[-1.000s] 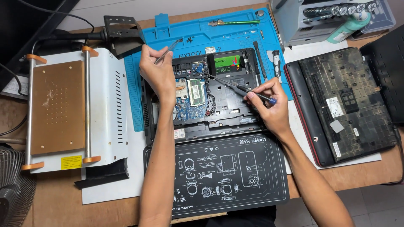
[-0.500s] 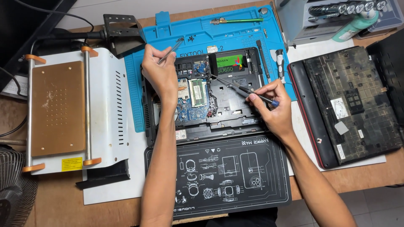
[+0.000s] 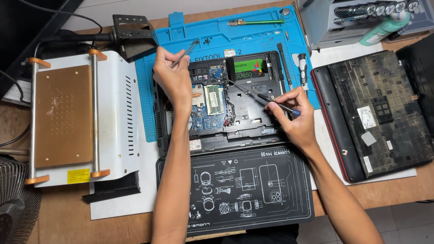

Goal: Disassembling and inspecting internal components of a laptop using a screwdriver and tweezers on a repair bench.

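An opened laptop base [image 3: 246, 122] lies on a blue work mat [image 3: 217, 31], its blue circuit board and a green memory stick [image 3: 214, 99] exposed. My left hand [image 3: 172, 79] rests over the board's left side and grips metal tweezers [image 3: 184, 54] that point up and right. My right hand [image 3: 294, 115] holds a thin screwdriver [image 3: 253, 94] with a blue-banded handle; its tip touches the board near the top, beside a black drive [image 3: 251, 68] with a green label.
A black printed mat [image 3: 235, 190] lies in front of the laptop. A white and copper heating plate machine [image 3: 68, 117] stands at the left, a fan [image 3: 13, 203] below it. A removed laptop cover [image 3: 375, 113] lies right. A tool rack [image 3: 361, 13] stands at the back right.
The view has shifted slightly. Both hands stay over the laptop; the screwdriver tip sits a little further up the board, and the left hand has barely moved.
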